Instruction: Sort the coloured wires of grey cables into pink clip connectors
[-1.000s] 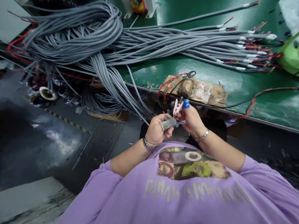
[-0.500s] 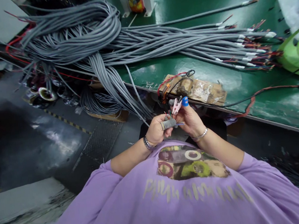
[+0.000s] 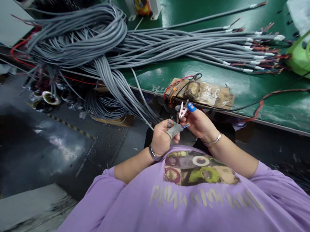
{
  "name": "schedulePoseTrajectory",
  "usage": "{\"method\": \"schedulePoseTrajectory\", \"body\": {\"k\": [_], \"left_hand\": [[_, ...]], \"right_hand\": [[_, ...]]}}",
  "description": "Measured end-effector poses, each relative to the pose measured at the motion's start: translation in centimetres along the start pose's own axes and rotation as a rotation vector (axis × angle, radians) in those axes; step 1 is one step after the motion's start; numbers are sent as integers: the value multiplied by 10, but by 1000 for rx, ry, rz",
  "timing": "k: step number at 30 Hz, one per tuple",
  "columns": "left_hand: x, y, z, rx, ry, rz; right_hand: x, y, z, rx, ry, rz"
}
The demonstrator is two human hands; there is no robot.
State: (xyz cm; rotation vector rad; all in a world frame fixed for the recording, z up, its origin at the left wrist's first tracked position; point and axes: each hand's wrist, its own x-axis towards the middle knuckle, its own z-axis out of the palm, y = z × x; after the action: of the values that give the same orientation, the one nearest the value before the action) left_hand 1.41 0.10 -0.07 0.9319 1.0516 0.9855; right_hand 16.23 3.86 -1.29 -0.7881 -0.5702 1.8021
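My left hand is closed in a pinch, its thumb wrapped in a grey covering. Thin coloured wires fan up from its fingertips, and a few bluish strands point right. The cable they come from is hidden by the fingers. Close beside it, my right hand wears a blue cover on the thumb. Its fingers hold a small pale pink clip, shaped like a clothes peg, near the wire ends. Whether the clip touches a wire is too small to tell.
Grey cables lie heaped along the green bench, their stripped ends at right. A stained wooden block with cords sits at the bench edge. A green fan stands far right. More cable hangs below the bench.
My right hand has drawn slightly right, away from my left, and turned a little with the clip. The wires at my left fingertips now show more clearly.
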Motion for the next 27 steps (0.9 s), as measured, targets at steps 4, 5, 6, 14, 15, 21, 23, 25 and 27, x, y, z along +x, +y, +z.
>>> {"method": "schedulePoseTrajectory", "body": {"k": [4,5,6,14,15,21,23,25,27], "left_hand": [[5,1,4,-3,35,18],[6,2,5,0,38,16],[7,2,6,4,40,12],[11,-3,4,15,29,-6],[11,-4,4,14,27,-4],[12,-7,2,32,19,-19],[12,-8,1,36,25,-21],[11,-9,0,34,33,-14],[9,-9,-2,32,38,1]], "right_hand": [[3,7,-1,-49,89,-101],[4,9,-2,-52,111,-129],[6,12,-3,-50,123,-148],[17,10,1,89,103,27],[18,10,3,102,114,21],[18,13,7,114,148,-53],[17,14,6,120,151,-42],[16,14,4,128,122,-24],[13,13,-1,124,53,1]]}}
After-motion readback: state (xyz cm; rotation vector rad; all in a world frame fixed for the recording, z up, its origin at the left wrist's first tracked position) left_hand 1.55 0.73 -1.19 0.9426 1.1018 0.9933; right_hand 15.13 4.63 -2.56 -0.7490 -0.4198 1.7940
